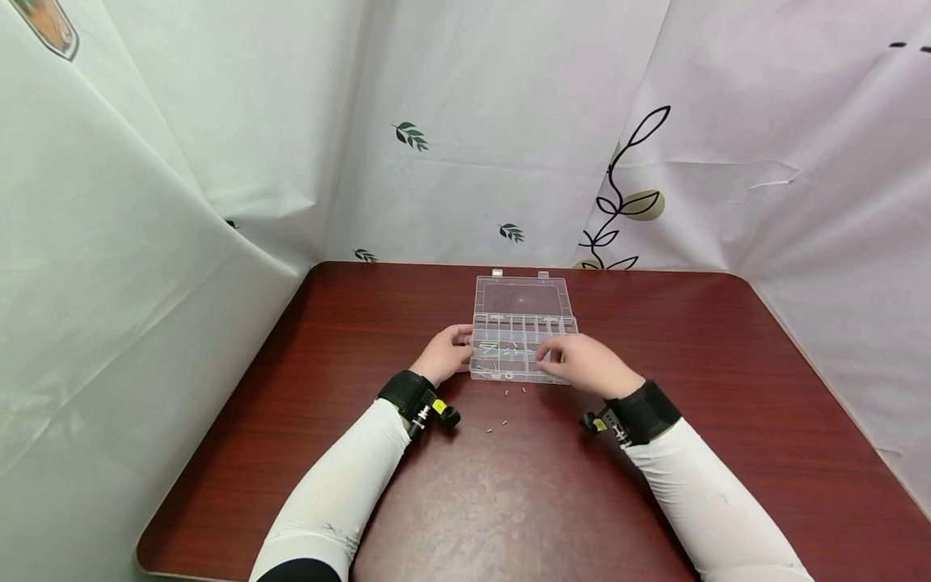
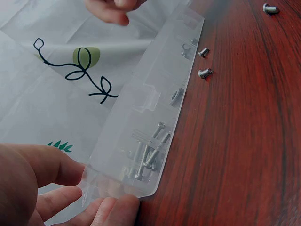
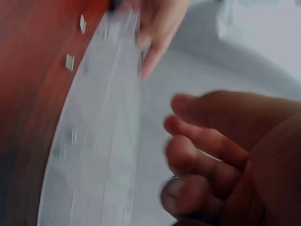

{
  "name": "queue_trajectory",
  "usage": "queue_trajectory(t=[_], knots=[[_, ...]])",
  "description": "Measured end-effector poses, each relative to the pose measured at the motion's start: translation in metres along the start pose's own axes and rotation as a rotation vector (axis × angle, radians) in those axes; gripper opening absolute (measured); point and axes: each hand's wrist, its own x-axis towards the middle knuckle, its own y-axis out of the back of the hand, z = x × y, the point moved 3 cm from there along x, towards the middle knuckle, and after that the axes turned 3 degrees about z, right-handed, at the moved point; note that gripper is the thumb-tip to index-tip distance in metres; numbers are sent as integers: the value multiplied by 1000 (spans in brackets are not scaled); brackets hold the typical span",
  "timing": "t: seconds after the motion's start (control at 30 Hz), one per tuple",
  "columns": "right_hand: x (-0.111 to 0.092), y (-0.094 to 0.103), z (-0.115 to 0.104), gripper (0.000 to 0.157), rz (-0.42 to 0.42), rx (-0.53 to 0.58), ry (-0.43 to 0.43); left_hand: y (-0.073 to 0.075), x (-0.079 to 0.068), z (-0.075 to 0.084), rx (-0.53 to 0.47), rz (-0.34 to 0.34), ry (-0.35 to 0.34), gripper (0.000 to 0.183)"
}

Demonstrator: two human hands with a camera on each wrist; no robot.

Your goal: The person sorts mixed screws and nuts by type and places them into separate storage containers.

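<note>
A clear plastic compartment box stands on the table with its lid folded back. Long screws lie in its front left compartment in the left wrist view, and a round nut or washer sits farther along. My left hand holds the box by its left end, fingers and thumb around the corner. Over the right compartments hovers my right hand, fingers loosely bent. In the right wrist view the thumb is apart from the fingers, and nothing shows between them.
Several short screws lie loose on the table before the box, among them one screw close to its front wall and another screw farther off. The reddish-brown table ends at a white patterned curtain.
</note>
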Motion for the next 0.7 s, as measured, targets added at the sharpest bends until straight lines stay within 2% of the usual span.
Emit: queue_trajectory(t=[0.17, 0.27, 0.47, 0.7], knots=[[-6, -16, -30, 7, -133, -8, 155, 1, -1, 0, 3, -2, -3, 50], [-9, -25, -44, 6, -192, -12, 208, 0, -1, 0, -2, -1, 4, 50], [-11, -42, -57, 4, -254, -17, 234, 0, -1, 1, 6, 1, 2, 50], [-9, -57, -56, 8, -269, -64, 251, 0, -1, 1, 1, -2, 2, 50]])
